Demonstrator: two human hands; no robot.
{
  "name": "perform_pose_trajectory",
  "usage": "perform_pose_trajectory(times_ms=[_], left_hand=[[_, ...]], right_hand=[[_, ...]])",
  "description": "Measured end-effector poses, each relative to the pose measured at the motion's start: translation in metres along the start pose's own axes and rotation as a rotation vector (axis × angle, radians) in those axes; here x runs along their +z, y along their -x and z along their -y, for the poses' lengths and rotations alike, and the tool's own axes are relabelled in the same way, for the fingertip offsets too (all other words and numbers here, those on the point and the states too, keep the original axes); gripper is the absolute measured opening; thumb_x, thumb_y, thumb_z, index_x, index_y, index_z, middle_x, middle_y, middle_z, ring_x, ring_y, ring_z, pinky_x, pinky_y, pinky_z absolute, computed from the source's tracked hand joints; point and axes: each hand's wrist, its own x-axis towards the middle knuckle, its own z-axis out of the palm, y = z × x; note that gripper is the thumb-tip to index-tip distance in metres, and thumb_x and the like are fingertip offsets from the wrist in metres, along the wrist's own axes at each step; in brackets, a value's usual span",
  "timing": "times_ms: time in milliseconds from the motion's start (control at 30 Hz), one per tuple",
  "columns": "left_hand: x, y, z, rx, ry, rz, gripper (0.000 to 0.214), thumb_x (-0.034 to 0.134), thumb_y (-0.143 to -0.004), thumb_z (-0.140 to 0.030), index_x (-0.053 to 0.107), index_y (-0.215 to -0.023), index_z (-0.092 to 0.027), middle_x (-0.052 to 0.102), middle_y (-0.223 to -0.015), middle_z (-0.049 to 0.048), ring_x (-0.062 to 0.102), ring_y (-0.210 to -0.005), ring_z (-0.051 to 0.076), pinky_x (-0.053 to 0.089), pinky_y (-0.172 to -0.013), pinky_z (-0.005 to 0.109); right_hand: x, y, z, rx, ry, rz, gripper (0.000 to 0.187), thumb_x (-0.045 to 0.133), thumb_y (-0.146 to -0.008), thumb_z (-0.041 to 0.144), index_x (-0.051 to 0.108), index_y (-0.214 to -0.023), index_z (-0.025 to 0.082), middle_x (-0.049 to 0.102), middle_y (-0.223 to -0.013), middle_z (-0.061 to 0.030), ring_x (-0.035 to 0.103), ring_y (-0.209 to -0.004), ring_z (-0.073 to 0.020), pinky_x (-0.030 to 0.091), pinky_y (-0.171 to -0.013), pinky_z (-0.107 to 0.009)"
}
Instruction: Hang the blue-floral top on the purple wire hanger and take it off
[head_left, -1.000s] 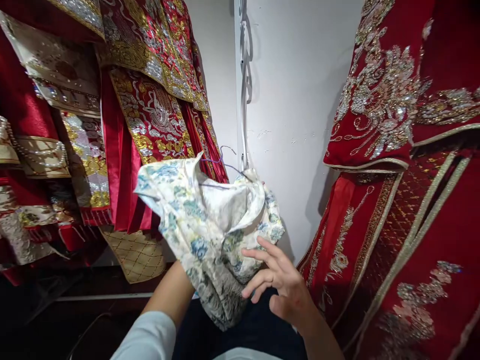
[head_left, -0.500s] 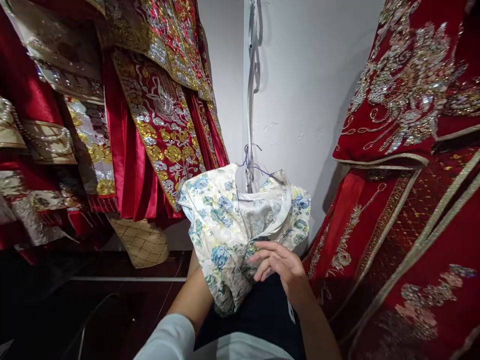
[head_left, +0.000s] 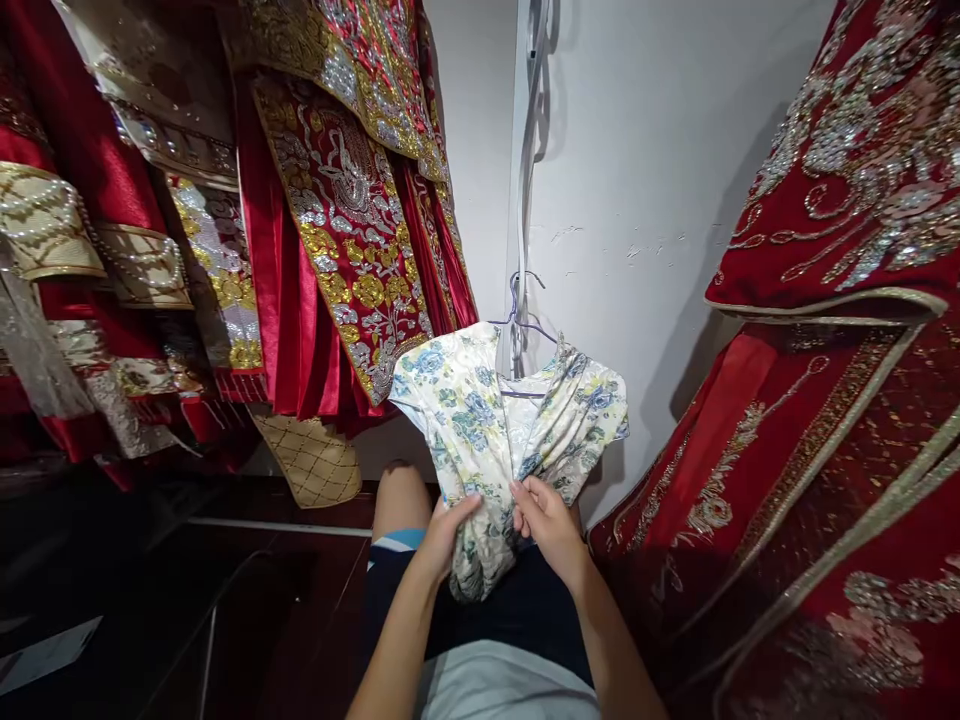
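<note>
One floral blouse point(head_left: 466, 412) on hanger point(head_left: 514, 316)
Left hand point(head_left: 441, 537) grips its side, right hand point(head_left: 546, 522) pinches front, perhaps keeping overlap flat.

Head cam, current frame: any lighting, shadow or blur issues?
Head view: floor at lower left nearly black; red garments at right glint at the sequins, cast a shadow on the white wall, and look dim and soft at the bottom; floral garment, left hand and right hand reasonably clear.
</note>
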Motion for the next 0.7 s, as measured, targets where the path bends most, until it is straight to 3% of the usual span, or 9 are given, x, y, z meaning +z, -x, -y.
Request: perform_pose_trajectory(times_ms=[100, 233, 300, 433, 600, 700], left_hand=[[0.015, 0.007, 0.002, -0.015, 0.064, -0.009, 0.06, 0.078, -0.067, -0.039, 0.066, -0.123, -0.02, 0.072, -0.117, 0.0114, 0.066, -0.113, 0.032, 0.052, -0.099, 0.042], [0.027, 0.013, -0.002, -0.047, 0.127, -0.014, 0.057, 0.078, -0.065, -0.033, 0.067, -0.119, -0.018, 0.073, -0.115, 0.012, 0.065, -0.115, 0.034, 0.051, -0.1, 0.042], [0.028, 0.014, -0.003, -0.055, 0.174, -0.048, 0.056, 0.079, -0.065, -0.03, 0.067, -0.118, -0.016, 0.074, -0.111, 0.0125, 0.066, -0.114, 0.034, 0.051, -0.1, 0.042], [0.025, 0.011, -0.002, -0.083, 0.256, -0.105, 0.061, 0.083, -0.058, -0.026, 0.068, -0.116, -0.015, 0.076, -0.102, 0.0126, 0.067, -0.109, 0.037, 0.052, -0.096, 0.045], [0.019, 0.004, 0.004, -0.136, 0.235, -0.185, 0.055, 0.085, -0.057, -0.029, 0.068, -0.108, -0.016, 0.074, -0.106, 0.0145, 0.067, -0.108, 0.038, 0.054, -0.089, 0.043], [0.017, -0.002, 0.016, -0.031, 0.182, -0.223, 0.052, 0.081, -0.065, -0.036, 0.066, -0.11, -0.014, 0.071, -0.113, 0.0151, 0.066, -0.108, 0.035, 0.054, -0.088, 0.041]], right_hand=[[-0.003, 0.0, 0.0, 0.003, 0.169, -0.038, 0.053, 0.05, -0.092, 0.068, 0.041, -0.066, 0.023, 0.048, -0.051, 0.0042, 0.044, -0.049, -0.0117, 0.034, -0.053, -0.026], [-0.017, 0.001, 0.002, 0.063, 0.314, 0.032, 0.045, 0.047, -0.094, 0.065, 0.042, -0.079, 0.024, 0.052, -0.059, 0.0051, 0.047, -0.053, -0.0134, 0.033, -0.056, -0.027], [-0.019, 0.002, 0.003, 0.034, 0.286, 0.067, 0.041, 0.047, -0.095, 0.063, 0.042, -0.083, 0.024, 0.052, -0.063, 0.0056, 0.046, -0.055, -0.013, 0.034, -0.057, -0.026], [-0.015, 0.001, 0.001, -0.067, 0.155, 0.017, 0.043, 0.049, -0.095, 0.059, 0.04, -0.073, 0.023, 0.042, -0.057, 0.0062, 0.04, -0.053, -0.0115, 0.03, -0.054, -0.026], [-0.015, -0.002, -0.005, -0.046, 0.021, -0.043, 0.044, 0.059, -0.089, 0.06, 0.051, -0.069, 0.021, 0.045, -0.053, 0.0048, 0.037, -0.05, -0.0103, 0.027, -0.051, -0.026], [-0.018, -0.001, -0.005, -0.043, -0.008, -0.081, 0.046, 0.062, -0.085, 0.061, 0.056, -0.068, 0.019, 0.047, -0.052, 0.0038, 0.038, -0.05, -0.0101, 0.027, -0.051, -0.026]])
